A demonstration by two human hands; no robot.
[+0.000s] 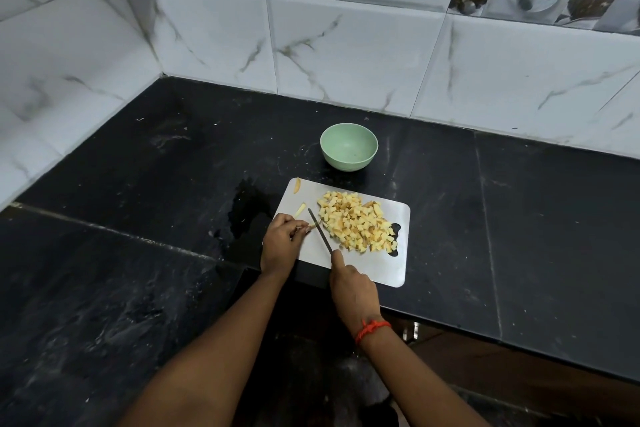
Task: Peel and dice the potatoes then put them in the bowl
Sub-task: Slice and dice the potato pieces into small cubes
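A white cutting board [379, 262] lies on the black counter, with a heap of diced potato [356, 224] on its right half. My left hand [282, 243] rests at the board's left edge and pinches a small potato strip [310, 227] with curled fingers. My right hand [353, 291] grips the handle of a knife [320, 231], whose blade lies just right of that strip. Two loose potato slivers [300, 210] lie near the board's far left corner. A pale green bowl [348, 147] stands empty behind the board.
The black stone counter [138, 219] runs into a corner of marbled white wall tiles [346, 46]. A wet patch [247, 212] spreads left of the board. The counter's front edge passes under the board's near side, with brown cabinet below at the right.
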